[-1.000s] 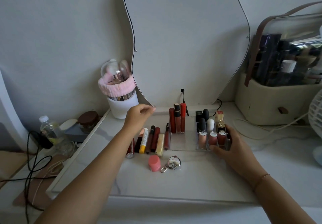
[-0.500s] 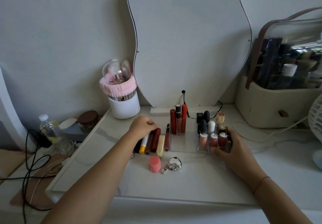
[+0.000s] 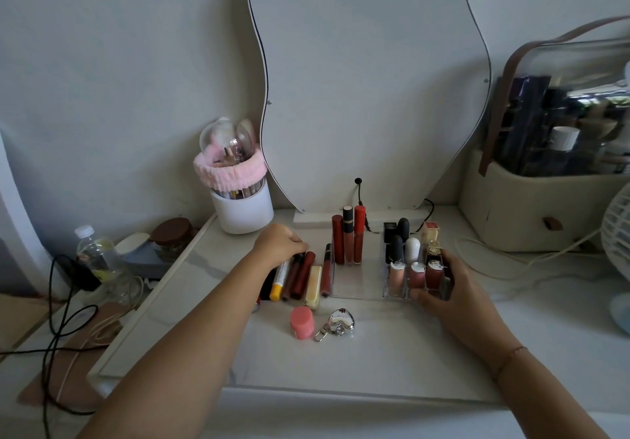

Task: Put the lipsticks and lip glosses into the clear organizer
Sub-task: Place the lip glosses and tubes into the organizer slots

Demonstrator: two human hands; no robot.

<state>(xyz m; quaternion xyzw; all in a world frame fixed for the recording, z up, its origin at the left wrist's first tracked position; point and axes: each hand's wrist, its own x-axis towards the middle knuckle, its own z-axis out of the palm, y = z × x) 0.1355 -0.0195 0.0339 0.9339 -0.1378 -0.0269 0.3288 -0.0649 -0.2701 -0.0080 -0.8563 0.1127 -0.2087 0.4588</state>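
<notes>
On the white marble-look bench (image 3: 375,353) a clear acrylic organizer (image 3: 358,281) stands in front of a wavy-edged mirror (image 3: 368,80). In its back left corner three tall red lip gloss tubes (image 3: 348,234) stand upright, close together. The middle part of the organizer is bare. In its right part short lipsticks stand in small cells: a front row of three pink and brownish lipsticks (image 3: 416,276), and behind them black and white bullet-shaped lipsticks (image 3: 404,247).

The right hand (image 3: 456,305) is on the front right corner of the organizer, with the thumb at the front wall and the fingers (image 3: 446,268) curled around the right side, so it grips the organizer itself.

Just beside the left wall of the organizer a row of loose tubes (image 3: 300,278) lies flat on the bench (a white tube with a yellow cap, several dark red ones, a pale yellow one). The left hand (image 3: 278,244) rests on the far ends of these tubes with the fingers bent down into a loose fist; I cannot tell whether it already holds one of them.

In front of the row stand a small pink jar (image 3: 301,322) and, near it, a silver keychain (image 3: 337,324).
</notes>
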